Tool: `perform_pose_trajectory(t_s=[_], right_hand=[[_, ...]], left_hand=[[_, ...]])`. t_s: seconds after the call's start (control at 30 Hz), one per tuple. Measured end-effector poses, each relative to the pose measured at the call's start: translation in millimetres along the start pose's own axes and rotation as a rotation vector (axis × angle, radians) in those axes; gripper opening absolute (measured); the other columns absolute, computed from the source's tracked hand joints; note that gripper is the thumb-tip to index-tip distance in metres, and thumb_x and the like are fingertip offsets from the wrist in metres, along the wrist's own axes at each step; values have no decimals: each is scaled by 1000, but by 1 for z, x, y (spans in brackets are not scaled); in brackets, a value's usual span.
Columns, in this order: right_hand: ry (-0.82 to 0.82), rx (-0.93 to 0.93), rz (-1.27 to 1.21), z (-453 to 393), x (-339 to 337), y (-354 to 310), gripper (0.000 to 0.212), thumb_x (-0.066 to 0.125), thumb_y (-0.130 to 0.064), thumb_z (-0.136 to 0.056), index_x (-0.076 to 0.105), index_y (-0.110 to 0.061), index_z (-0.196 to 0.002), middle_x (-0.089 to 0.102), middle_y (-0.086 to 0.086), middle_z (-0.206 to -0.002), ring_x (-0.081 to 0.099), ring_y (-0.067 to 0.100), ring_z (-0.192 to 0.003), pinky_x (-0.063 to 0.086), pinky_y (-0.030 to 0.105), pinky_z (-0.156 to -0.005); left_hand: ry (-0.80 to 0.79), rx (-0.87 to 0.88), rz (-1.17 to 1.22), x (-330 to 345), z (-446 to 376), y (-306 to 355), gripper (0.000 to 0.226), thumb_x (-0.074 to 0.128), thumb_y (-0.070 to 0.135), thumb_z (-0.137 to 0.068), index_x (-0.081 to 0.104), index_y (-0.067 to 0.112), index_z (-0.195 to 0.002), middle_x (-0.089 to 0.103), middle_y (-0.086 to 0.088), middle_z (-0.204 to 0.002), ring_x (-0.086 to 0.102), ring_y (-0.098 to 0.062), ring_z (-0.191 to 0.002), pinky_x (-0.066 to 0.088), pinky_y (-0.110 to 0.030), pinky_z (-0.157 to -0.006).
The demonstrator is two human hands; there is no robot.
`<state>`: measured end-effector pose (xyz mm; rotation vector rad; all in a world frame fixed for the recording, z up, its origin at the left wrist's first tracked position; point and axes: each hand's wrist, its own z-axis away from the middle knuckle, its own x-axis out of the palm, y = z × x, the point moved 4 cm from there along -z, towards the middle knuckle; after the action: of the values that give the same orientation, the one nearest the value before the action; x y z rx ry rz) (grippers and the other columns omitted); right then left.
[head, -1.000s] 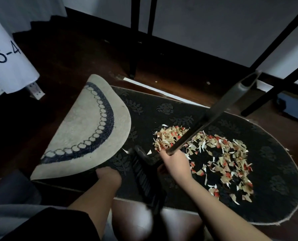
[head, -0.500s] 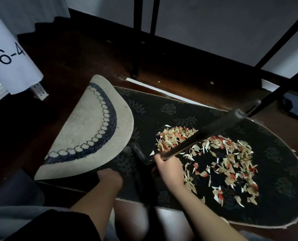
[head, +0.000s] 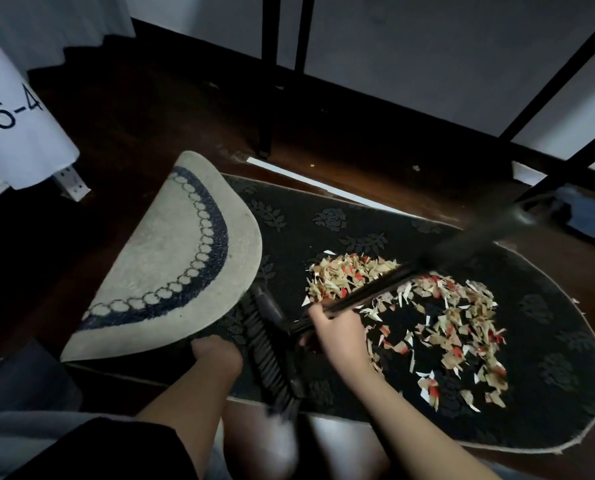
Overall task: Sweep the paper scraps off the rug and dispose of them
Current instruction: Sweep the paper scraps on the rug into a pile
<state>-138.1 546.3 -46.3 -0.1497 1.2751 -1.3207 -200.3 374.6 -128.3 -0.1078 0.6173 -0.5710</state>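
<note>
The sweeping step is in hand, judging by the layout. The right hand (head: 337, 332) has its fingers curled round the long dark broom handle (head: 410, 275), low down near the black bristle head (head: 272, 355), which lies on the dark oval floral-patterned rug (head: 549, 341) just left of those fingers. The handle runs up and away to the right, crossing over the heap. The beige, white and red paper scraps (head: 438, 317) lie on the rug just beyond and to the right of the right hand's fingers, in a loose ring, none yet off the rug.

The left hand (head: 216, 351) rests at the near rim of the rug, beside the folded-over pale end with its dark ring pattern (head: 171, 258); whether its fingers grip the edge or only press on it cannot be told, since they are tucked out of sight.

The next move likely calls for carrying the bristles past the far side of the heap and drawing them back toward one edge. No dustpan or bin is in view.
</note>
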Motion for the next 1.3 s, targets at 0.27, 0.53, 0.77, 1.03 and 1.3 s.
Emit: perform_pose_trajectory(t_s=[0.27, 0.53, 0.77, 1.03, 1.3], right_hand=[[107, 23, 3, -16, 14, -2, 31, 53, -26, -94, 67, -2, -79, 63, 4, -69, 55, 19, -64, 33, 30, -59], [230, 77, -209, -21, -10, 17, 33, 48, -29, -92, 64, -9, -72, 70, 10, -69, 68, 26, -69, 55, 38, -70], [73, 121, -308, -9, 24, 10, 41, 51, -27, -89, 71, -18, -55, 70, 7, -56, 69, 29, -60, 56, 54, -76], [227, 74, -128, -16, 7, 26, 34, 49, -33, -92, 66, -11, -73, 70, 7, -69, 66, 28, -71, 55, 40, -75], [91, 91, -382, -16, 34, 5, 31, 54, -24, -87, 66, -11, -61, 69, 3, -56, 68, 20, -60, 56, 44, -78]], left_hand=[[12, -6, 6, 4, -2, -4, 40, 39, 22, -100, 50, 15, -137, 43, -7, -144, 43, -23, -132, 34, -34, -105], [33, 0, 12, 5, -6, -4, 41, 40, 23, -99, 49, 17, -138, 42, -6, -145, 41, -23, -133, 33, -34, -106], [21, 0, 32, 5, -8, -3, 42, 37, 23, -100, 47, 15, -140, 38, -9, -148, 39, -25, -135, 30, -35, -109], [134, 10, 87, 2, -20, -1, 51, 38, 29, -98, 36, 10, -145, 37, -11, -147, 39, -27, -134, 33, -35, -108], [141, 42, 93, 0, -32, 0, 63, 27, 33, -102, 1, 10, -155, 1, -12, -161, 10, -33, -147, 16, -40, -119]])
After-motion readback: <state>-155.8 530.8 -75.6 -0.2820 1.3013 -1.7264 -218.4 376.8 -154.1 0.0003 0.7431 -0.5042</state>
